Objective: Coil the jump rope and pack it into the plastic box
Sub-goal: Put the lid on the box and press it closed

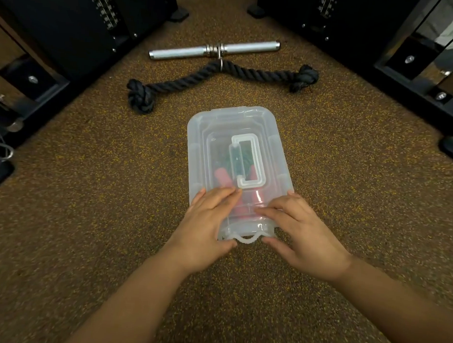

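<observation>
A clear plastic box (198, 149) with its lid on lies on the speckled floor in the middle of the view. Through the lid I see the jump rope inside: red handles (223, 180) and dark cord (244, 156). A white carry handle (249, 159) lies flat on the lid. My left hand (208, 222) and my right hand (298, 227) both grip the near end of the box, fingers flat on the lid and thumbs under the front latch (246, 238).
Beyond the box lie a thick black knotted rope (218, 78) and a metal bar attachment (214, 50). Black gym machine frames (71, 32) (379, 43) stand on the left and right. A black foot (452, 148) sticks out at the right.
</observation>
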A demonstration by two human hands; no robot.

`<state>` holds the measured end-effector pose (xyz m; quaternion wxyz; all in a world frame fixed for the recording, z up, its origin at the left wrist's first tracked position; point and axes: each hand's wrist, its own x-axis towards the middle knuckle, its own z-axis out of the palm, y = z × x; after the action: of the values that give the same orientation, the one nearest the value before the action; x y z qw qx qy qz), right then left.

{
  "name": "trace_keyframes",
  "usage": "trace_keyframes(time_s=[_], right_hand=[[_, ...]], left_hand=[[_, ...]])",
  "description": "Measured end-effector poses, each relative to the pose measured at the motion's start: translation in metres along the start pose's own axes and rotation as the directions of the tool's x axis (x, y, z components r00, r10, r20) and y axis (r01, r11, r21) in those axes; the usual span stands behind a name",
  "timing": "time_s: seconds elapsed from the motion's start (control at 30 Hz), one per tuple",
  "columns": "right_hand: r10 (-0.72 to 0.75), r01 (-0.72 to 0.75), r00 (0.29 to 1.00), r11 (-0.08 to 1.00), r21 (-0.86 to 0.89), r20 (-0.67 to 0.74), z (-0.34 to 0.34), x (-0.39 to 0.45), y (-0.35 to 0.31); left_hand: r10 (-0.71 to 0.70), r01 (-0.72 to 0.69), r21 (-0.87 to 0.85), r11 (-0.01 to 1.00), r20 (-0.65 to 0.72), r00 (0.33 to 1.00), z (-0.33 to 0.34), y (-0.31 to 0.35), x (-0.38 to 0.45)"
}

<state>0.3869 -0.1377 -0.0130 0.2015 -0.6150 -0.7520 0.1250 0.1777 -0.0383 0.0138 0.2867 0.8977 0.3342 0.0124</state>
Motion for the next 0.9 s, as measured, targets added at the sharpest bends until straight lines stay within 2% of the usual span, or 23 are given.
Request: trace_keyframes(time_s=[0.13,0.33,0.67,0.9], right_hand=[[0.002,-0.002,1.000,0.999,0.035,-0.015,-0.001,0.002,0.001],[-0.020,0.020,1.000,0.999,0.034,-0.002,-0.004,0.006,0.003],[-0.059,0.059,0.998,0.998,-0.005,0.022,-0.008,0.003,-0.001],[-0.098,0.099,0.994,0.995,-0.009,0.045,-0.011,0.001,-0.005]], left_hand=[[0.017,-0.018,-0.018,1.000,-0.010,1.000,0.000,-0.002,0.001],[-0.004,0.008,-0.066,0.998,0.051,0.999,-0.007,-0.008,0.006],[-0.051,0.052,-0.097,0.994,0.015,0.999,-0.006,0.004,-0.004],[-0.008,0.011,-0.076,0.997,0.032,0.999,-0.006,-0.001,-0.011]])
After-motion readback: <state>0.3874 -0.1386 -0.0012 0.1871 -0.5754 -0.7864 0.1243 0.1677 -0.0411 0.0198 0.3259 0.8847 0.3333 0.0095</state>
